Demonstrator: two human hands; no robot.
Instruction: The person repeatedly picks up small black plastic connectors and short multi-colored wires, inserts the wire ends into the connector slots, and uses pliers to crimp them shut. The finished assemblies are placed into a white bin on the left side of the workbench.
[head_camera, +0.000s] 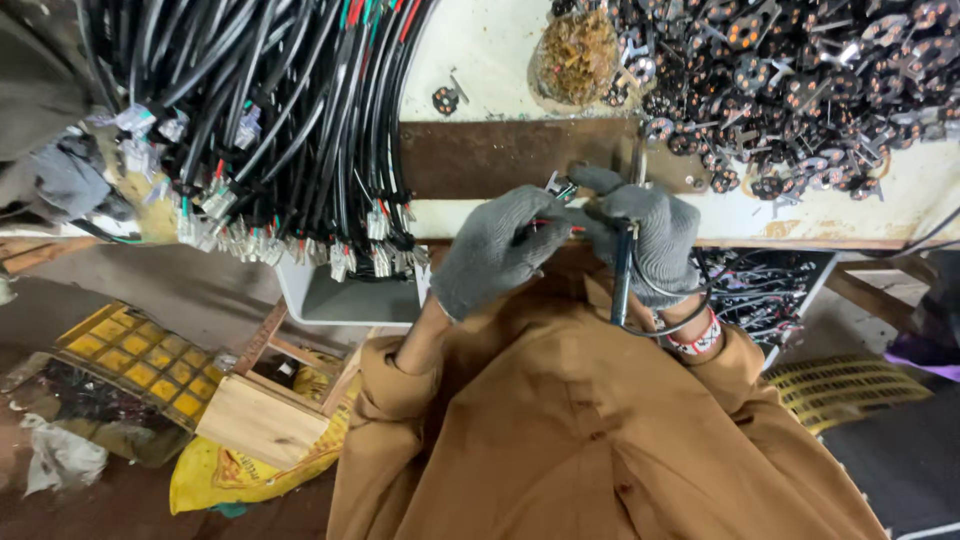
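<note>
Cluttered workbench (480, 60): gloved left hand (497, 250) and right hand (648, 232) clamped together at the bench edge on a black cable (622, 275) with red wire; cable bundles (290, 120) at ten o'clock, black connector parts (800, 90) at one o'clock, little free space.

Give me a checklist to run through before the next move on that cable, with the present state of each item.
1. Left hand gloved and pinching the thin red wire: ok.
2. Right hand gloved and gripping the black cable: ok.
3. Both hands meet at the bench edge by the brown metal strip: ok.
4. Wire end seated in a connector: cannot tell, fingers hide it.
5. Pile of round black parts lies apart from the hands: ok.
6. Cable bundle hangs beside the left hand, not touching: ok.
</note>
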